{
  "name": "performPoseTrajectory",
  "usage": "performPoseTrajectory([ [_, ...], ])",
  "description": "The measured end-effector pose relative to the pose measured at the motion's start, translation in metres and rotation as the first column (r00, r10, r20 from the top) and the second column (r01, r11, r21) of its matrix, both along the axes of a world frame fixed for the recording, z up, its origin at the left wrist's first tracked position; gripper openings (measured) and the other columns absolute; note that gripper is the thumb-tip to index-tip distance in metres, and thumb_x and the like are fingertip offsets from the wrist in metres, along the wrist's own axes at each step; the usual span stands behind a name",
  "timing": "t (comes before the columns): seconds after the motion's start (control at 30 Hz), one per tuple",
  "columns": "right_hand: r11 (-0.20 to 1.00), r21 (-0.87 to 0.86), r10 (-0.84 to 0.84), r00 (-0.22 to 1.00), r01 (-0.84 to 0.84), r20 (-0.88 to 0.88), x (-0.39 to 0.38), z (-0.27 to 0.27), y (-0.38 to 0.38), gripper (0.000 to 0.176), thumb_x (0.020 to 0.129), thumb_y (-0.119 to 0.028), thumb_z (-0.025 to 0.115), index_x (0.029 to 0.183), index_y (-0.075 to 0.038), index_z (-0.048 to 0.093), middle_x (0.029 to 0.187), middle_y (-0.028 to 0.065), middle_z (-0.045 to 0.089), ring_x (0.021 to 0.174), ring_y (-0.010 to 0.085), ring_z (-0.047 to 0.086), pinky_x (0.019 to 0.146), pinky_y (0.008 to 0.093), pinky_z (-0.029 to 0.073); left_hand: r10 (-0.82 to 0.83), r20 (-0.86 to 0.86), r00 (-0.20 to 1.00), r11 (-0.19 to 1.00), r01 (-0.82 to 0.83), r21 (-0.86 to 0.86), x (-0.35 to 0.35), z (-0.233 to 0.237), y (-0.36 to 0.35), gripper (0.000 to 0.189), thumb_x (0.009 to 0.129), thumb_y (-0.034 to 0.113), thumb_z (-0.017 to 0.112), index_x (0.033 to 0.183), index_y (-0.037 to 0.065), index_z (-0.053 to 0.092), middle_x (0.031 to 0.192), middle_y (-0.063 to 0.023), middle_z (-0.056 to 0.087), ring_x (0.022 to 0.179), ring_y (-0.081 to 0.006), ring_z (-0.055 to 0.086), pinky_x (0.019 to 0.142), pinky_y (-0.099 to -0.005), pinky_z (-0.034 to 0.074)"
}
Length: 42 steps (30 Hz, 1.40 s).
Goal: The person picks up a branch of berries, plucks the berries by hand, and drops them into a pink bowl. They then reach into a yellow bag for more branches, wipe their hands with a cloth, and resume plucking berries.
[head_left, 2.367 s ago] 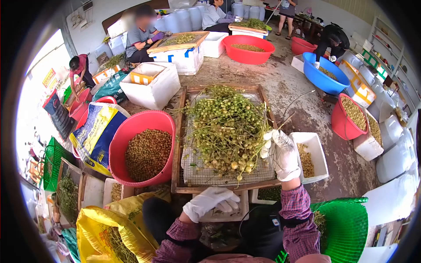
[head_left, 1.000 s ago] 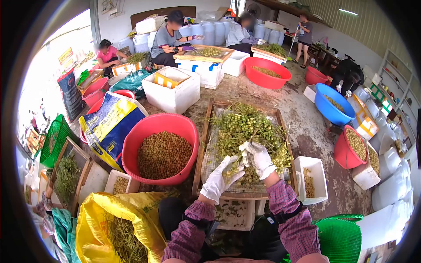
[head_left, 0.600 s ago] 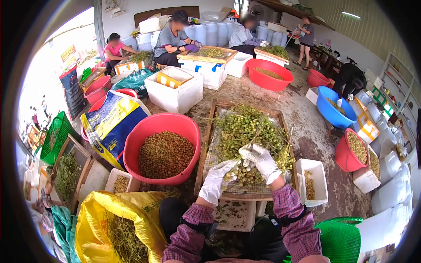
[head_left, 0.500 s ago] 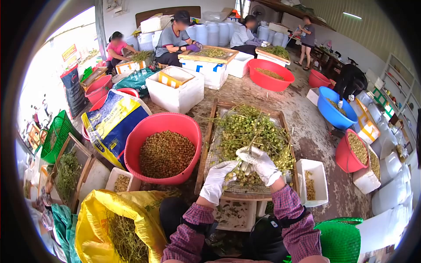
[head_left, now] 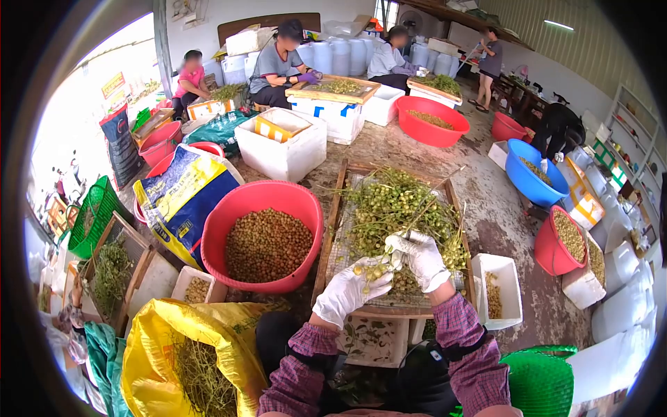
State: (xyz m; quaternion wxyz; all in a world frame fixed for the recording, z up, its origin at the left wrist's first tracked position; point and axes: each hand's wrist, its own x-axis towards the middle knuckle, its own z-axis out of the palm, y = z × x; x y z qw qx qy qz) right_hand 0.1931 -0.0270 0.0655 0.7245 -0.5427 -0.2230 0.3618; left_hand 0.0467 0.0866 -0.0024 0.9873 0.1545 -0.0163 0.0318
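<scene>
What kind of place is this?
Probably a fruit-sorting shed. The left hand and right hand, gloved, hold a stalk of small round fruit over a wood-framed mesh tray; a red tub holds loose fruit; other people sit at a similar tray.

The left hand (head_left: 345, 293) and the right hand (head_left: 419, 258) are both covered by white gloves, slightly creased and closed at the wrist. The arms are clothed in long sleeves (head_left: 474, 365) checked in pink, purple and blue, and each is crossed near the elbow by a black band (head_left: 458, 345). Dark trousers (head_left: 276, 337) are worn below, seen only in part.
</scene>
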Motion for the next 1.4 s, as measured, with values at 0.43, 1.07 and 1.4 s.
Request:
performPoseTrajectory([
  [0.43,0.997,0.056,-0.068,0.967,0.056,0.247,-0.007,-0.011,-0.003,0.014,0.083,-0.007,0.065,0.094,0.002,0.067,0.073,0.0051,0.065,0.051,0.0083,0.054,0.044,0.0219,0.042,0.204,-0.262,0.943,0.978,-0.185,0.095,0.013,-0.002,-0.012,0.025,0.091,0.008,0.051,0.114,-0.001,0.055,0.107,-0.0130,0.061,0.093,-0.0242,0.061,0.079,-0.0339,0.054],
  [1.07,0.976,-0.048,-0.203,0.969,0.211,0.144,0.000,-0.019,0.002,0.013,0.083,-0.008,0.066,0.089,0.003,0.066,0.064,0.0040,0.062,0.039,0.0076,0.048,0.036,0.0224,0.036,0.233,-0.310,0.922,0.955,-0.157,0.253,0.015,0.016,-0.007,0.039,0.094,0.045,0.045,0.102,0.008,0.056,0.087,-0.0059,0.060,0.064,-0.0138,0.052,0.055,-0.0265,0.043],
  [1.4,0.950,-0.023,-0.267,0.852,0.310,0.451,-0.038,-0.002,-0.009,0.007,0.083,-0.008,0.067,0.082,-0.001,0.064,0.061,-0.0012,0.058,0.045,0.0031,0.047,0.041,0.0204,0.035,0.591,-0.381,0.711,0.784,-0.395,0.479,0.028,-0.004,-0.014,0.013,0.088,0.021,0.063,0.082,0.011,0.059,0.067,0.0015,0.057,0.044,-0.0046,0.040,0.036,-0.0207,0.028],
])
